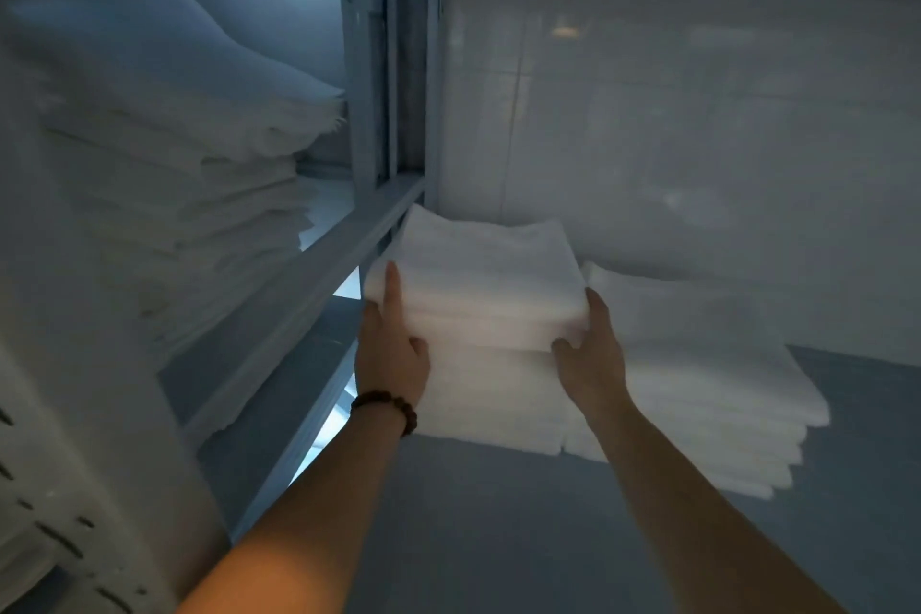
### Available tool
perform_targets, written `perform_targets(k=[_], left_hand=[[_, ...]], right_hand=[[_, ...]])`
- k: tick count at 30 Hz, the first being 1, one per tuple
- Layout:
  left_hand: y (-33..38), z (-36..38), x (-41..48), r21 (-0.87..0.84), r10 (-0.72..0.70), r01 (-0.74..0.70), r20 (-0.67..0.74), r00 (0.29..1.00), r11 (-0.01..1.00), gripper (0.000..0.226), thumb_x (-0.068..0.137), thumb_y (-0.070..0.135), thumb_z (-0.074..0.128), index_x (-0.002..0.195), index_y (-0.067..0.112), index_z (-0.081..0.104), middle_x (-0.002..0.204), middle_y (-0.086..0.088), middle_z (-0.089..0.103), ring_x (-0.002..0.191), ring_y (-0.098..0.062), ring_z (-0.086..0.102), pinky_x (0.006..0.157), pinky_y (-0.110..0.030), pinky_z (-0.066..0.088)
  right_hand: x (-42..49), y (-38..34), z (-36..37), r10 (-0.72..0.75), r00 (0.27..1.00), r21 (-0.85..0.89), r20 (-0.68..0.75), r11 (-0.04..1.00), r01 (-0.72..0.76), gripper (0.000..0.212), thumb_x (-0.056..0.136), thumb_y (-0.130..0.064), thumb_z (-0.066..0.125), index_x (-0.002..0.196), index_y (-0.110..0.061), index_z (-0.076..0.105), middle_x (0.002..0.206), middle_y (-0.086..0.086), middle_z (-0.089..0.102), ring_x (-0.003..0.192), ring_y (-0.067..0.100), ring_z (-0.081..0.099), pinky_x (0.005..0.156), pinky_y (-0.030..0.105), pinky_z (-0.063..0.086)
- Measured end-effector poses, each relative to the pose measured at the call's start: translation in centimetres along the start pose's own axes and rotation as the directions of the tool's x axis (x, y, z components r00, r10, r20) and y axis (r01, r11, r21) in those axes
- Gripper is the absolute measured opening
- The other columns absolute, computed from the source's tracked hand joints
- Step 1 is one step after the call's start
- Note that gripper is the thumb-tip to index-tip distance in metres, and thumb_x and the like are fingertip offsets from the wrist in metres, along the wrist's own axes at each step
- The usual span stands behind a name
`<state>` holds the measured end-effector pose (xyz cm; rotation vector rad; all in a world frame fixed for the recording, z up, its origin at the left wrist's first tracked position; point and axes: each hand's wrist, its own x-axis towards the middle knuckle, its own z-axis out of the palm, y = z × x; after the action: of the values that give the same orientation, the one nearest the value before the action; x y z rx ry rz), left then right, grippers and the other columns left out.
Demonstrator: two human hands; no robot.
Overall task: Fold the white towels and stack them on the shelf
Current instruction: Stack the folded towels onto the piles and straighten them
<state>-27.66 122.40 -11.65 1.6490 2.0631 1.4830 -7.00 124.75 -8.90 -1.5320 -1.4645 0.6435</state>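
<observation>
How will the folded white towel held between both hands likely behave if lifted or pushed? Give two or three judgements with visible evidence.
Probably soft and floppy: the folded towel has rounded edges, and the left hand and right hand hold both ends. Likely light: neither hand wraps far round it. Pushed, its layers may skew, like the uneven stack beneath.

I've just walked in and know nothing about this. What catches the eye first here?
Mid-frame, the left hand, with a bead bracelet at its wrist, and the right hand grip a folded white towel atop a stack on the grey shelf. A lower stack lies beside it on the right. A tall pile fills the left bay.
</observation>
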Motion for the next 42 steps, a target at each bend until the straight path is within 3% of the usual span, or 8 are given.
perform_targets(k=[10,16,20,24,28,34,39,42], left_hand=[[-1.1,0.1,0.2,0.143,0.018,0.002,-0.136,0.991,0.99,0.077,0.079,0.004,0.052,0.146,0.031,0.026,0.123,-0.018,0.046,0.112,-0.035,0.045,0.095,-0.05,0.04],[2.1,0.9,-0.4,0.386,0.39,-0.354,-0.014,0.921,0.852,0.054,0.083,0.031,0.041,0.136,0.022,0.045,0.15,-0.013,0.031,0.143,-0.032,0.016,0.115,-0.055,0.002],[3.8,0.8,1.4,0.492,0.278,-0.303,0.126,0.952,0.816,0.051,0.096,0.043,0.018,0.131,0.025,0.05,0.138,-0.002,0.05,0.135,-0.022,0.035,0.115,-0.05,0.005],[5.6,0.3,3.1,0.483,0.29,-0.274,0.043,0.956,0.832,0.055,0.091,0.046,0.015,0.074,0.021,0.062,0.076,0.002,0.062,0.09,-0.023,0.059,0.108,-0.049,0.02],[6.6,1.9,5.6,0.526,0.167,-0.335,0.341,0.925,0.781,0.055,0.092,0.052,0.017,0.119,0.027,0.058,0.121,0.0,0.06,0.121,-0.024,0.047,0.113,-0.054,0.01],[4.8,2.2,6.2,0.559,0.112,-0.332,0.39,0.914,0.76,0.073,0.077,0.065,0.007,0.118,0.03,0.056,0.122,0.001,0.055,0.121,-0.025,0.04,0.109,-0.055,0.013],[4.2,2.0,7.7,0.627,0.028,-0.236,0.322,0.946,0.742,0.082,0.076,0.077,0.011,0.132,0.028,0.045,0.135,-0.005,0.047,0.125,-0.031,0.039,0.105,-0.054,0.025],[3.2,3.2,6.5,0.606,0.017,-0.209,0.306,0.952,0.767,0.097,0.07,0.083,0.006,0.147,0.027,0.019,0.152,-0.003,0.027,0.136,-0.033,0.026,0.108,-0.055,0.016]], right_hand=[[-1.3,-0.7,-0.3,-0.137,0.99,-0.124,0.028,0.982,0.14,0.077,0.084,-0.017,0.058,0.149,-0.021,0.017,0.153,0.008,0.027,0.138,0.026,0.03,0.112,0.036,0.03],[1.8,-2.6,-1.1,-0.46,0.789,-0.616,0.407,0.499,0.609,0.06,0.092,-0.024,0.046,0.147,-0.032,0.022,0.155,-0.001,0.025,0.144,0.018,0.018,0.12,0.039,0.009],[1.5,-1.7,-2.3,-0.443,0.824,-0.608,0.354,0.56,0.563,0.05,0.092,-0.017,0.048,0.14,-0.028,0.041,0.14,-0.003,0.049,0.127,0.019,0.045,0.105,0.03,0.036],[3.2,-3.6,-2.5,-0.478,0.777,-0.528,0.41,0.569,0.63,0.036,0.092,-0.026,0.049,0.127,-0.021,0.057,0.126,0.003,0.059,0.119,0.021,0.052,0.099,0.026,0.037],[7.2,-7.1,-0.1,-0.256,0.692,-0.314,0.675,0.749,0.583,0.042,0.102,-0.026,0.032,0.142,-0.022,0.039,0.152,-0.002,0.033,0.141,0.012,0.026,0.108,0.015,0.01],[12.9,-4.6,-1.6,0.089,0.773,-0.778,0.628,0.097,0.62,0.048,0.103,-0.032,0.01,0.15,-0.024,0.004,0.16,-0.003,-0.004,0.147,0.021,-0.002,0.112,0.06,0.007],[12.7,-7.3,4.9,-0.185,0.537,-0.416,0.823,0.448,0.791,0.047,0.102,-0.038,0.011,0.149,-0.035,0.007,0.159,-0.009,0.001,0.146,0.014,-0.001,0.116,0.047,-0.004],[13.0,-7.7,9.3,-0.152,0.46,-0.386,0.875,0.356,0.851,0.047,0.102,-0.043,0.01,0.148,-0.038,0.006,0.159,-0.009,0.002,0.146,0.018,0.001,0.112,0.06,0.0]])
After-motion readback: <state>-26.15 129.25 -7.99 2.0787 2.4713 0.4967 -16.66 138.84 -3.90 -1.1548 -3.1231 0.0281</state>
